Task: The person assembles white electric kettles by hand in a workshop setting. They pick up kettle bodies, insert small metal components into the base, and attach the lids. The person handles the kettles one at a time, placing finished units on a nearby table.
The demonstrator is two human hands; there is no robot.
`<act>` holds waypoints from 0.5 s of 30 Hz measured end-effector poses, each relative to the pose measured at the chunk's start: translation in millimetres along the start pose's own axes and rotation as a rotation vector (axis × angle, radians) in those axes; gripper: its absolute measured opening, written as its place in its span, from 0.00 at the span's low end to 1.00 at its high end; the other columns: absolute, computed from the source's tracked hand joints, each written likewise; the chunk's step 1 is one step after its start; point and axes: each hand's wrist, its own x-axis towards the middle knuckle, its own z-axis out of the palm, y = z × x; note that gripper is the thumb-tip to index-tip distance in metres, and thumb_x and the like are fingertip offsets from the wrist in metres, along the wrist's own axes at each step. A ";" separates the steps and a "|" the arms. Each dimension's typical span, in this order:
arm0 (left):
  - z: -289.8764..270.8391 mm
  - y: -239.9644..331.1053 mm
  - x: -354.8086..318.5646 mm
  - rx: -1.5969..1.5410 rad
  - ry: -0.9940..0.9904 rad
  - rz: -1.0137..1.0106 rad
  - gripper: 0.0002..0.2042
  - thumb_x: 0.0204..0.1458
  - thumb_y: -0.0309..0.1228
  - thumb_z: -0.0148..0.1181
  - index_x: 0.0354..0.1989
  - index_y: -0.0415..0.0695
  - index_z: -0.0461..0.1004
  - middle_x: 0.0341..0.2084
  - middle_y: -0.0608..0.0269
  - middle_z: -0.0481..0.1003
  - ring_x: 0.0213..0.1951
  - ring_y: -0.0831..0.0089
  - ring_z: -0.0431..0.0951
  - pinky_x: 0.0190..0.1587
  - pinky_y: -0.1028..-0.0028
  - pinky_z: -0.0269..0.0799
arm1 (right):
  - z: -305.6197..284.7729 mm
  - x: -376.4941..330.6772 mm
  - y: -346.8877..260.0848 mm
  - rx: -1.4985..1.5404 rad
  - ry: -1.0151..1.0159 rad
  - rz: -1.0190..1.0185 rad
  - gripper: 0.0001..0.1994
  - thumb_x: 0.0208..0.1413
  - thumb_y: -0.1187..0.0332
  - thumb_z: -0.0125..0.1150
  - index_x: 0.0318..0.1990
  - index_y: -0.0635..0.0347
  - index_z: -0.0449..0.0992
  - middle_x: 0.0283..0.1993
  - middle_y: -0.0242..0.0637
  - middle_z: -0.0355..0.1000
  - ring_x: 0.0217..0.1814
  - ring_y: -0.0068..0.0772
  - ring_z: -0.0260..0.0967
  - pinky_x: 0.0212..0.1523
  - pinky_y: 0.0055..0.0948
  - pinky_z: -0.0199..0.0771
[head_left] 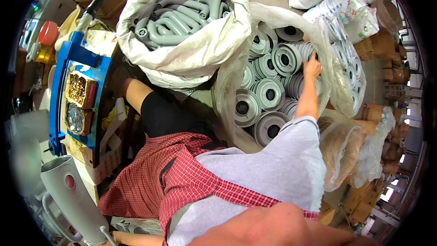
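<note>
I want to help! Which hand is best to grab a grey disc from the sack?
Probably the right hand: it touches the grey discs in the sack. No other hand shows near them.

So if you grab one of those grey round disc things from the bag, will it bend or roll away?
The grey round plastic disc by the right hand looks moulded and rigid, so probably no bending. Being round, it might roll on its edge. It seems hollow with a centre hole, so likely light.
</note>
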 end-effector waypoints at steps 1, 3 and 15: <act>-2.7 -3.0 0.0 -0.019 0.000 -0.012 0.24 0.64 0.40 0.39 0.61 0.35 0.65 0.55 0.50 0.70 0.55 0.62 0.72 0.58 0.64 0.69 | -12.5 -9.6 1.5 0.001 0.055 -0.038 0.38 0.45 0.56 0.71 0.66 0.45 0.62 0.45 0.40 0.77 0.53 0.48 0.71 0.53 0.52 0.66; -11.5 -7.9 3.5 -0.043 -0.005 -0.033 0.24 0.64 0.40 0.40 0.61 0.35 0.65 0.55 0.50 0.70 0.55 0.62 0.72 0.58 0.64 0.69 | -31.6 -41.4 -5.0 0.004 0.150 -0.120 0.38 0.43 0.56 0.72 0.65 0.43 0.64 0.45 0.39 0.77 0.51 0.46 0.71 0.52 0.52 0.65; -134.1 -13.0 25.4 -0.398 0.180 -0.135 0.24 0.65 0.40 0.40 0.60 0.35 0.66 0.54 0.50 0.71 0.54 0.63 0.73 0.58 0.65 0.69 | -363.5 -260.9 -271.6 1.523 0.009 -1.459 0.33 0.47 0.51 0.69 0.54 0.71 0.74 0.52 0.49 0.73 0.54 0.47 0.70 0.56 0.40 0.67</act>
